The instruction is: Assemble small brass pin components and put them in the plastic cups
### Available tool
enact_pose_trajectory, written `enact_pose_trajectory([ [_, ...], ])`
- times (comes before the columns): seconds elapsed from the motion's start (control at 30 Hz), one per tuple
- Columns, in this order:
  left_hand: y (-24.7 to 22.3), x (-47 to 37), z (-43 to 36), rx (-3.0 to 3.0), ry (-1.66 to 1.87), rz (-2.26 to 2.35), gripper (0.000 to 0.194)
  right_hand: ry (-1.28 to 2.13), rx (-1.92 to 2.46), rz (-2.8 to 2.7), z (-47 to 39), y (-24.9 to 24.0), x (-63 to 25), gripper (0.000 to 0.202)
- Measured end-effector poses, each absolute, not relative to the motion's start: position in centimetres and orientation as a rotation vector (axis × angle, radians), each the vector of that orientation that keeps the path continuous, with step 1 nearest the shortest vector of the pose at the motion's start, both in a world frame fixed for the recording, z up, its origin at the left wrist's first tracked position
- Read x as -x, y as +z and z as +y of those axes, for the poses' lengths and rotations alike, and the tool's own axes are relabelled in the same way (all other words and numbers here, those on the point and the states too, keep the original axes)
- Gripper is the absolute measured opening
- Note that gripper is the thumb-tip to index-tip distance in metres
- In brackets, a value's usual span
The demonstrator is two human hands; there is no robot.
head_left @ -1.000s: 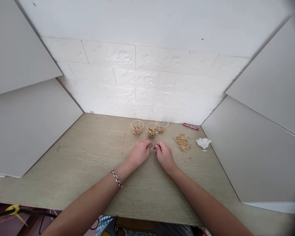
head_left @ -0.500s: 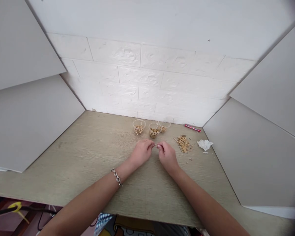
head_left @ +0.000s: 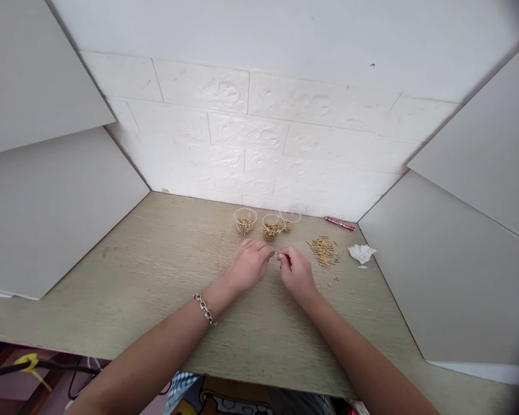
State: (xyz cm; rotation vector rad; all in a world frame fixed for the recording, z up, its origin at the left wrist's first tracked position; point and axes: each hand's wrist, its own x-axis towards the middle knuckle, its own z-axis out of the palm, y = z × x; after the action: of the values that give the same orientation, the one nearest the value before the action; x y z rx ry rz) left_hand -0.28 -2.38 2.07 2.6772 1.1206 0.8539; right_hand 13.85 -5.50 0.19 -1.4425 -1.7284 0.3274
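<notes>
My left hand (head_left: 249, 266) and my right hand (head_left: 297, 278) meet fingertip to fingertip above the middle of the table. Between them a small gold-coloured metal pin (head_left: 276, 253) is pinched, its ends hidden by the fingers. Just beyond my hands stand clear plastic cups: a left cup (head_left: 244, 222) and a middle cup (head_left: 271, 227) with small gold-coloured pieces in them, and a back cup (head_left: 290, 220) partly behind the middle one. To the right of my right hand lies a loose pile of slim gold-coloured pins (head_left: 323, 252).
Tiny specks (head_left: 220, 245) are scattered on the table (head_left: 151, 271) left of the cups. A crumpled white tissue or plastic (head_left: 361, 253) lies at the right, with a red tube-like item (head_left: 339, 223) by the back wall (head_left: 263, 138). Grey panels flank both sides.
The fingers of my left hand have shifted slightly on the pin, and more of its gold colour shows. The view has tilted a little; the cups and pile stay put.
</notes>
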Motion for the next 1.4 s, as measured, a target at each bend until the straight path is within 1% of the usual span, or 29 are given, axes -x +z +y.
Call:
enact_pose_trajectory([
  [0.27,2.3,0.4,-2.4,-2.755,0.798,1.048,0.019,0.439,1.414,-1.697,-5.5,0.3,-13.9,0.015],
  [0.57,1.9,0.0,-2.2,-2.416,0.907,1.055,0.021,0.459,1.402,-1.634,-5.5,0.8,-13.7,0.018],
  [0.93,2.2,-0.1,-2.4,-2.282,0.914,0.993,0.021,0.308,1.43,-1.789,-5.2,1.1,-14.6,0.024],
  [1.17,1.8,-0.1,-2.0,-2.187,0.932,1.049,0.022,0.337,1.298,-1.849,-4.8,1.4,-15.0,0.013],
  [1.4,1.7,-0.1,-1.8,-2.207,0.926,1.05,0.021,0.304,1.287,-1.786,-5.0,1.8,-14.9,0.01],
])
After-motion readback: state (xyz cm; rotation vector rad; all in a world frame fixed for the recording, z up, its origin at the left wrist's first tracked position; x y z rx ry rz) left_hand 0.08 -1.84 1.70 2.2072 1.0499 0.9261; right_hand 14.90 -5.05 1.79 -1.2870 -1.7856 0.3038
